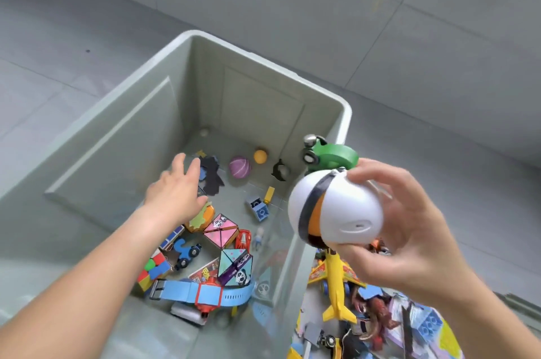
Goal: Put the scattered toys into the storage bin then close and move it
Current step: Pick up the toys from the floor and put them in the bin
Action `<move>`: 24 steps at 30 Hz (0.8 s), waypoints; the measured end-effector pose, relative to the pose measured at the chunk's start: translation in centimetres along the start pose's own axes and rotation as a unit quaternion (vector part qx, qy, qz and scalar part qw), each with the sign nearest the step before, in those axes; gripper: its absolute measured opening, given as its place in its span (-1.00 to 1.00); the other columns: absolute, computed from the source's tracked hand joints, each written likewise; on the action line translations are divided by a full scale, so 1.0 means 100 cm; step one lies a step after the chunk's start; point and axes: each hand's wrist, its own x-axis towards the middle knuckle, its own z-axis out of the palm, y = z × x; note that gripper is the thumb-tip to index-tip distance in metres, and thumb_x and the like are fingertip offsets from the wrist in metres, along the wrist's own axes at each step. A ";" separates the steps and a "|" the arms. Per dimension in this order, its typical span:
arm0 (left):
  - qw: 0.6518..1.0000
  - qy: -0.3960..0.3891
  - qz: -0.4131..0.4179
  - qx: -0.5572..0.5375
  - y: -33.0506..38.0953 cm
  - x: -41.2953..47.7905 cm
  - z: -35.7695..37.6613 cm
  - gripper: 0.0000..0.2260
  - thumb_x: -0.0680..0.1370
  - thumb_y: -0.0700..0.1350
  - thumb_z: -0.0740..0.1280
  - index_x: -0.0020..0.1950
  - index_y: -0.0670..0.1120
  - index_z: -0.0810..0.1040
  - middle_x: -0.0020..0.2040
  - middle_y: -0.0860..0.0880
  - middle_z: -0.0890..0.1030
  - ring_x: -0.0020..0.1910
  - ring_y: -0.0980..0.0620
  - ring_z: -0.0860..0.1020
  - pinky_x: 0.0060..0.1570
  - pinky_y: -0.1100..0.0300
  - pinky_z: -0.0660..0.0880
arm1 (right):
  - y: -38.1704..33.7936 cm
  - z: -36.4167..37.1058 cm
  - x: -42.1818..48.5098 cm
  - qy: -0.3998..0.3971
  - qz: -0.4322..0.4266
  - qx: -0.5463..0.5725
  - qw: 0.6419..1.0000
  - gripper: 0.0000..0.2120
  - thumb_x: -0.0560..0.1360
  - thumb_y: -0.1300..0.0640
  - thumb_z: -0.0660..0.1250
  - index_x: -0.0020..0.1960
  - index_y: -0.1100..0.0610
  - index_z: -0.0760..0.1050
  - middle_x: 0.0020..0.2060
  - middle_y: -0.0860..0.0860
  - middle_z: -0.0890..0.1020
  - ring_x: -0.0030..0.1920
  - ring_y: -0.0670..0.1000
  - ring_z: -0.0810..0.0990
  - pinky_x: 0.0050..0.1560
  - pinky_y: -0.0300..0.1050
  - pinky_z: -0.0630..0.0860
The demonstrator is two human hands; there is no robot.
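Observation:
A grey-green storage bin [123, 136] stands open below me, with several toys on its floor: a purple ball [240, 167], an orange ball [260, 156], pink and teal panda cubes [221, 231], a blue toy watch [205, 294]. My left hand [175, 188] reaches down inside the bin, fingers spread, holding nothing. My right hand [409, 229] is above the bin's right rim, gripping a white egg-shaped toy [336, 212] with a dark band and an orange patch. A green toy car [328, 155] shows just behind the egg toy.
Outside the bin at lower right lies a pile of loose toys on a mat: a yellow toy plane [336, 285], a brown dinosaur [377, 314], blue bricks [430, 326]. Grey tiled floor [380, 36] surrounds the bin. No lid is in view.

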 end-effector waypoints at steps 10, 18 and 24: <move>0.997 0.079 -0.002 0.011 -0.004 -0.009 -0.020 -0.36 0.56 0.05 0.25 0.52 -0.09 0.01 0.52 -0.20 0.00 0.32 -0.24 0.36 0.10 -0.08 0.45 | 0.090 0.085 0.069 -0.161 0.230 -0.273 0.920 -0.44 0.35 -0.04 0.51 0.28 -0.11 0.40 0.20 -0.06 0.30 0.08 -0.09 0.46 0.03 -0.31 0.31; 0.994 0.076 0.067 -0.030 0.008 -0.015 -0.010 -0.36 0.53 0.09 0.27 0.52 -0.07 0.09 0.51 -0.15 0.05 0.31 -0.25 0.38 0.15 -0.14 0.45 | 0.082 -0.027 -0.003 0.166 0.133 -0.303 0.929 -0.72 0.43 0.01 0.44 0.12 -0.04 0.51 0.07 -0.12 0.47 0.00 -0.16 0.53 -0.08 -0.33 0.43; 0.985 0.115 0.124 -0.031 0.027 -0.022 -0.011 -0.37 0.50 0.07 0.32 0.50 -0.09 0.19 0.48 -0.13 0.14 0.24 -0.25 0.45 0.12 -0.17 0.46 | 0.190 -0.091 -0.115 0.055 0.498 -0.333 0.799 -0.18 0.28 -0.21 0.49 0.43 0.00 0.26 0.31 0.14 0.34 0.27 0.11 0.43 0.23 -0.03 0.40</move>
